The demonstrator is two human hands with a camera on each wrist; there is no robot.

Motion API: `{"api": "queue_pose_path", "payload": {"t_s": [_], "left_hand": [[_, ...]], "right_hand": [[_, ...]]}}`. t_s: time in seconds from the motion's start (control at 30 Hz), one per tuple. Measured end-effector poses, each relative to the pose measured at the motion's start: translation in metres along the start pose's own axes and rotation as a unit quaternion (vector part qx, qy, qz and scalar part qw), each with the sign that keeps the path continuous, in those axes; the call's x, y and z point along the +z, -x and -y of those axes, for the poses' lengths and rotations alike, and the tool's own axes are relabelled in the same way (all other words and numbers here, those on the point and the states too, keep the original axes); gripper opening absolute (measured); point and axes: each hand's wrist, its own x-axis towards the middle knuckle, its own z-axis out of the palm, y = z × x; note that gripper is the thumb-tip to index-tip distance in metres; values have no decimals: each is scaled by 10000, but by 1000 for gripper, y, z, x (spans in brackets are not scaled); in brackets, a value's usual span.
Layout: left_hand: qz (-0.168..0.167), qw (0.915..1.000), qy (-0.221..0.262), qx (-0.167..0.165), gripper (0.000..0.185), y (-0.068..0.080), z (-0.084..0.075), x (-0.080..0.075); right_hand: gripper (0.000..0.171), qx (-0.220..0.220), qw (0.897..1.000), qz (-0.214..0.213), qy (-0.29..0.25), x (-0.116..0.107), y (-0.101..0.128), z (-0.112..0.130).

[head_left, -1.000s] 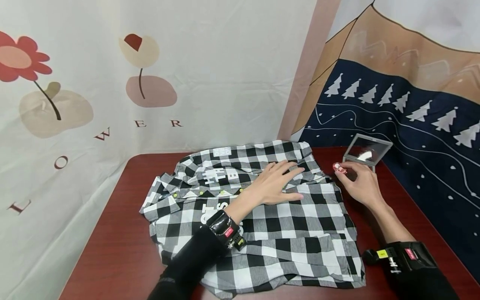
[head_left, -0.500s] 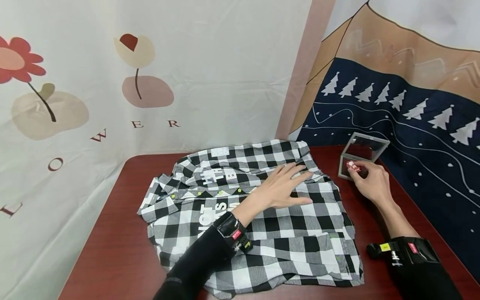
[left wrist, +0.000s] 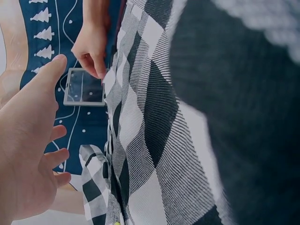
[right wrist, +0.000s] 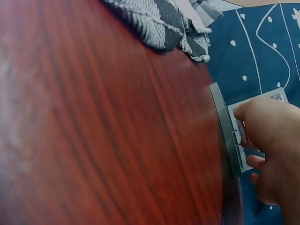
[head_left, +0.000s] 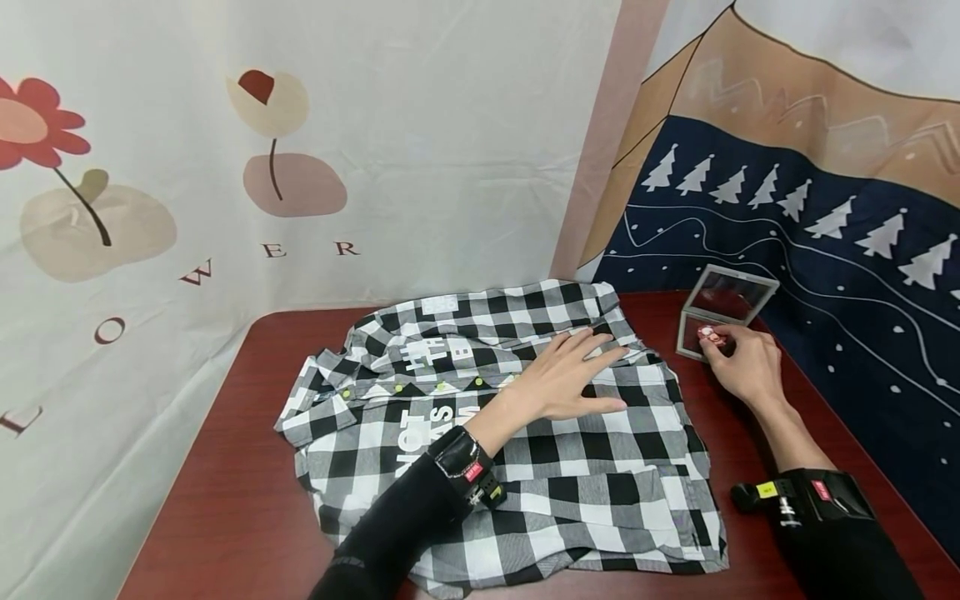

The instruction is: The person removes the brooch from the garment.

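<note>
My left hand [head_left: 567, 379] lies flat, fingers straight, on the checked shirt [head_left: 517, 450], which is spread over the middle of the dark red tabletop [head_left: 225, 467]. My right hand [head_left: 742, 367] is past the shirt's far right corner, its fingertips pinching a small red and white piece [head_left: 708, 334] at the front edge of the clear box [head_left: 723, 308]. That box stands on the tabletop near the right edge, close against the blue hanging with white trees [head_left: 825, 250], with its lid raised. From the right wrist view I see my fingers curled at the box's grey frame [right wrist: 227, 136].
</note>
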Motion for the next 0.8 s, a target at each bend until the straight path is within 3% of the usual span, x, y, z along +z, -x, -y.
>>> {"api": "queue_pose_path", "payload": {"t_s": [0.37,0.6,0.8], "left_hand": [[-8,10000,53,21,83,3,2,1],[-50,10000,18,8,84,3,2,2],[-22,9996,275,-1,83,4,4,1]], "right_hand": [[43,177,9996,124,175,5,-4,-3],[40,80,9996,165,210,5,-6,-4],[35,-65,9998,119,131,4,-5,-4]]}}
